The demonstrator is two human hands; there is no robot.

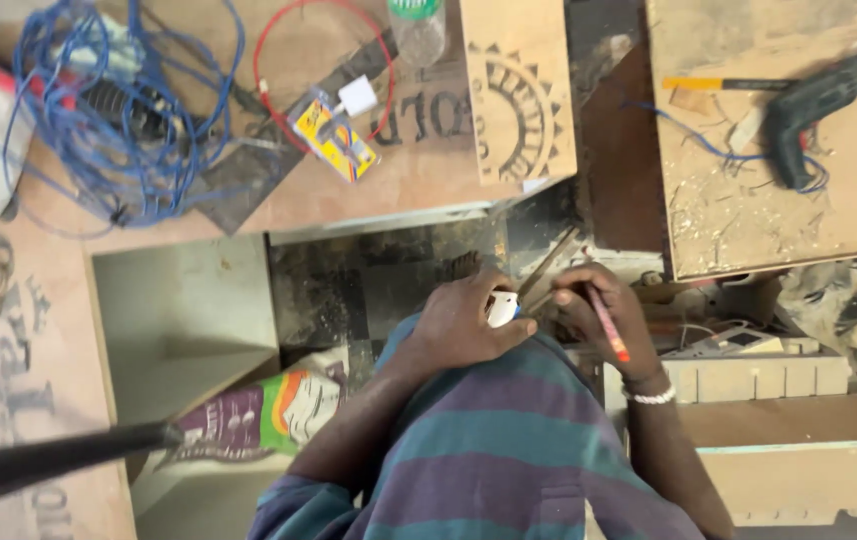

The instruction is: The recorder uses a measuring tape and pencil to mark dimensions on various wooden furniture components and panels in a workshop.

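Your left hand [464, 320] is curled closed over a small white object [502, 307] with a blue edge – can't tell what it is, most of it is hidden under your fingers. Your right hand [604, 320] is pinched shut on a red pencil [609, 325], tip up near the thin wooden strip [547, 268] that runs diagonally between both hands. Both hands sit close together, just above your striped shirt [509, 450], over the dark gap between the boards.

Around you – blue wire tangle [119, 110] on the plywood board [429, 170] top left, red wire loop [289, 40] and a yellow packet [334, 140] beside it. Dark green power drill [809, 105] lies on the sawdust-covered bench [749, 220] top right, well apart from your hands. White beaded bracelet [649, 397] on your right wrist
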